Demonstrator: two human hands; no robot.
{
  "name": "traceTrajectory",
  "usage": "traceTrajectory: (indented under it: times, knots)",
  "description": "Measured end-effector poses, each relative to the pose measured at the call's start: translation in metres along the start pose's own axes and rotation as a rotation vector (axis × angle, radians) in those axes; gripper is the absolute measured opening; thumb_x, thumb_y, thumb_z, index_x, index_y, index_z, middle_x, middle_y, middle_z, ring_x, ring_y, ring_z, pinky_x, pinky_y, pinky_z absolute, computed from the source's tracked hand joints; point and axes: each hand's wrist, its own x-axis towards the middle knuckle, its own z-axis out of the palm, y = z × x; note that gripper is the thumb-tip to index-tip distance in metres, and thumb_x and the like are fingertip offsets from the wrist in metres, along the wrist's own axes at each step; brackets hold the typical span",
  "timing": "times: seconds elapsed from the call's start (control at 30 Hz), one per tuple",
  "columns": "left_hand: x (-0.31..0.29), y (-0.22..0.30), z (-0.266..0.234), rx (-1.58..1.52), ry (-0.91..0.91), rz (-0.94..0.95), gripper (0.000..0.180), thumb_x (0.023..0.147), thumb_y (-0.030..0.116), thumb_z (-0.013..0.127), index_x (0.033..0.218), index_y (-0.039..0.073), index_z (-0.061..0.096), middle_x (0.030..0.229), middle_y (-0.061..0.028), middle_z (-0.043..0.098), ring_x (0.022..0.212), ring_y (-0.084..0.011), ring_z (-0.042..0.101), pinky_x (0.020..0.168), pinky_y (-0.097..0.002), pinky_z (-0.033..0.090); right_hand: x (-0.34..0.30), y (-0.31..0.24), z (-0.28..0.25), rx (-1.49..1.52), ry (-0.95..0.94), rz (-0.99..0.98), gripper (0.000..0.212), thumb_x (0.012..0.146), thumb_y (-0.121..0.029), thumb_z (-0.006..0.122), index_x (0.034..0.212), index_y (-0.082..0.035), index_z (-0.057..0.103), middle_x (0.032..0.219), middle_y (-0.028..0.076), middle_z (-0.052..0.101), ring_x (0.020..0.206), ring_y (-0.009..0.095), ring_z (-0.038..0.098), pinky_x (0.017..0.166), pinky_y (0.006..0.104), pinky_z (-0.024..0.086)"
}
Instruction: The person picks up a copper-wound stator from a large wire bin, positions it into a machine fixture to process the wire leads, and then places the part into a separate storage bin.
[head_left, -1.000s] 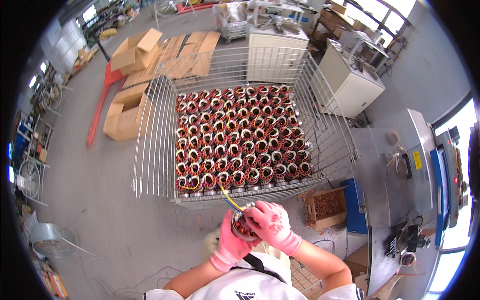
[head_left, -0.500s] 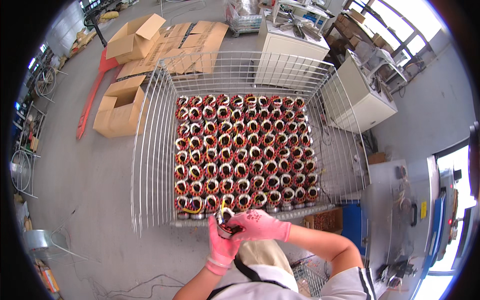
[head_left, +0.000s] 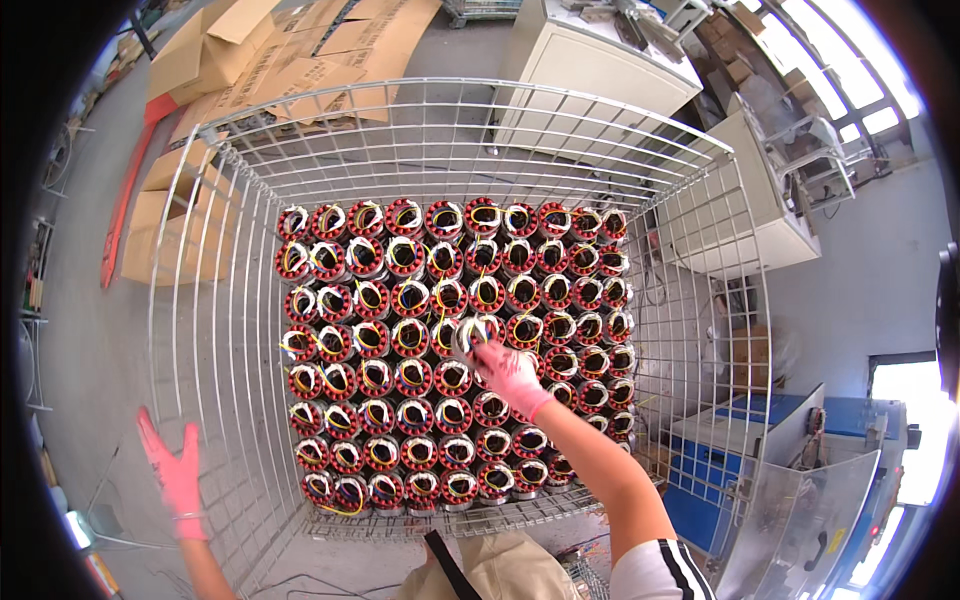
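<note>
Rows of motor stators (head_left: 414,413), ring-shaped with red segments, white lacing and yellow leads, stand packed in a wire mesh basket (head_left: 420,526). My right hand (head_left: 508,374), in a pink glove, reaches over the middle of the rows. Its fingers are closed on a slightly tilted stator (head_left: 463,338) with a silvery side; whether its base touches those beneath cannot be seen. Off the basket's left side, my left hand (head_left: 176,472), also pink-gloved, is empty with thumb and fingers spread.
Tall mesh walls surround the stators. Cardboard boxes (head_left: 178,225) and a red pallet jack (head_left: 128,200) stand at the far left. Pale cabinets (head_left: 590,85) are behind and to the right. A blue machine (head_left: 700,480) is at the near right.
My right hand has carried the stator from the basket's front edge to over the middle rows. My left hand has let go of it and moved left, opening. The view has shifted closer.
</note>
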Motion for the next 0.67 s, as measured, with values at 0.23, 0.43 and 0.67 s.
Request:
traceTrajectory:
  times: [0.23, 0.43, 0.67]
  knots:
    - [0.01, -0.011, 0.003, -0.224, -0.23, -0.188, 0.058, 0.093, 0.018, 0.061, 0.142, 0.001, 0.035, 0.14, -0.0148, 0.048, 0.124, -0.0271, 0.05, 0.105, -0.0375, 0.039, 0.123, 0.057, 0.019, -0.162, 0.201, 0.028, 0.025, 0.084, -0.024, 0.066, 0.104, -0.011, 0.061, 0.103, 0.006, 0.062, 0.093, 0.029, 0.062, 0.081, 0.0427, 0.048]
    - [0.006, -0.004, 0.002, -0.213, -0.217, -0.218, 0.058, 0.094, 0.015, 0.06, 0.144, 0.001, 0.034, 0.141, -0.0153, 0.046, 0.125, -0.0275, 0.048, 0.105, -0.0378, 0.039, 0.185, 0.037, 0.047, -0.211, 0.27, 0.298, 0.035, 0.083, -0.04, 0.066, 0.089, -0.006, 0.058, 0.091, 0.012, 0.064, 0.082, 0.032, 0.064, 0.071, 0.0437, 0.051]
    - [0.005, -0.023, 0.006, -0.281, -0.249, -0.293, 0.059, 0.094, 0.014, 0.058, 0.145, 0.003, 0.032, 0.144, -0.0152, 0.042, 0.132, -0.0294, 0.043, 0.107, -0.0373, 0.036, 0.252, 0.022, 0.081, -0.28, 0.117, 0.458, 0.044, 0.086, -0.048, 0.06, 0.104, -0.007, 0.058, 0.105, 0.012, 0.065, 0.091, 0.03, 0.066, 0.078, 0.0421, 0.051]
